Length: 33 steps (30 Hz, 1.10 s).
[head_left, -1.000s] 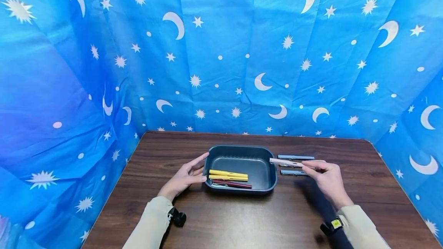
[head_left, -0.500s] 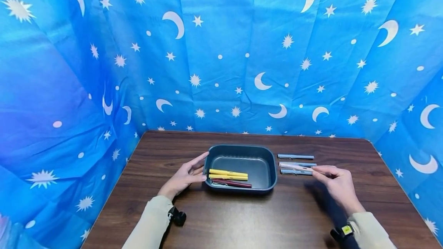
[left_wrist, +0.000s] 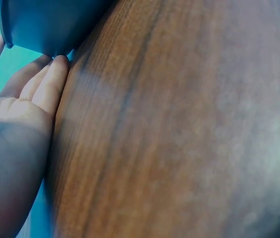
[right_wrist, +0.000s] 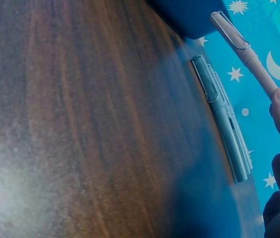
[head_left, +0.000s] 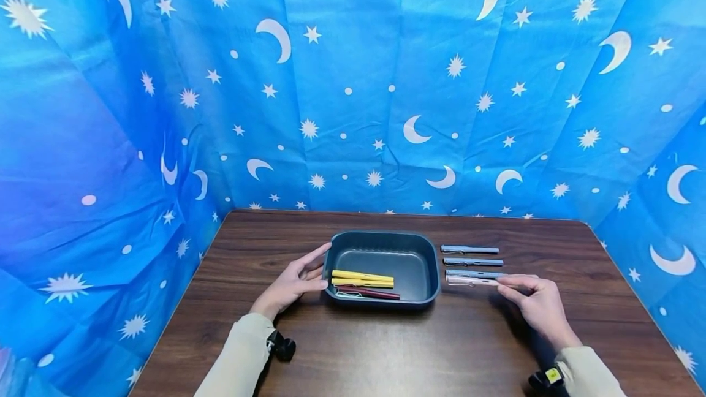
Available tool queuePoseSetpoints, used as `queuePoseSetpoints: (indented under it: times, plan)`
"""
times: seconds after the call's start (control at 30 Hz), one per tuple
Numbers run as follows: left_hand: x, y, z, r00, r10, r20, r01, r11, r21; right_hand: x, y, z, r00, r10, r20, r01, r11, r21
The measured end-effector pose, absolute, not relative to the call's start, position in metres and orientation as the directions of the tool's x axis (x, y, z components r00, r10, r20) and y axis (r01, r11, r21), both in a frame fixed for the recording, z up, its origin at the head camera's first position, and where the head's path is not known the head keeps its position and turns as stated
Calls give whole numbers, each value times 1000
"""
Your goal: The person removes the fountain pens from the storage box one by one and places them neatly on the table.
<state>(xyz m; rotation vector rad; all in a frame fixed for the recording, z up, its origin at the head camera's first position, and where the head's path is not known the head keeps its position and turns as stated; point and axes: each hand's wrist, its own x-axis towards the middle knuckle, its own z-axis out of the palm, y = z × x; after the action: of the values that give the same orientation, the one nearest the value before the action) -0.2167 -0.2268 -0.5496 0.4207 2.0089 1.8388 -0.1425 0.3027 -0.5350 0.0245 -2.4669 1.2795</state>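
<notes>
A dark blue-green rectangular tray (head_left: pixel 408 304) stands on the brown table, two yellow pens (head_left: pixel 363 276) and a dark red pen (head_left: pixel 371 293) lying inside it at the left. My left hand (head_left: pixel 289 282) rests its extended fingers and thumb against the tray's left side. My right hand (head_left: pixel 536 302) pinches a pale pink pen (head_left: pixel 469 280) by one end between thumb and fingers. In the right wrist view the pink pen (right_wrist: pixel 237 40) points away from the hand, its clip uppermost. Several blue pens (head_left: pixel 473 261) lie in a row right of the tray; the nearest is partly covered.
A blue cloth (head_left: pixel 353 109) with white moons and stars hangs behind the table (head_left: pixel 353 348) and at both sides. The table's far edge runs close behind the tray. A black wrist device (head_left: pixel 282 346) sits at the left sleeve, another (head_left: pixel 547 377) at the right.
My right hand has moved the pink pen from near the tray's right rim rightward and then nearer to me, alongside the nearest blue pen. My left hand has stayed at the tray.
</notes>
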Motion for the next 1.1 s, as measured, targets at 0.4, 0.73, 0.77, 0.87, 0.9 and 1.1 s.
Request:
queuePoseSetpoints:
  times: [0.4,0.73,0.77,0.87,0.9,1.1]
  plan:
    - [-216,-228,-551,-881,468,-70,-34,85,996,-142,300,-544,-943,140,301,-133,672,-728]
    - [-215,-228,-550,-881,465,-84,-41,102,994,-141,303,-546,-913,55,404,-232,744,-626]
    - [-216,-228,-551,-882,465,-82,-38,102,994,-142,303,-546,-909,46,413,-239,757,-608]
    - [-216,-228,-551,-882,466,-75,-28,107,994,-143,304,-547,-907,23,421,-240,792,-561]
    - [-217,-228,-551,-882,466,-74,-26,108,994,-143,304,-547,-909,20,417,-235,801,-550]
    - [-217,-227,-550,-881,467,-74,-28,106,994,-144,305,-547,-929,14,369,-204,814,-544]
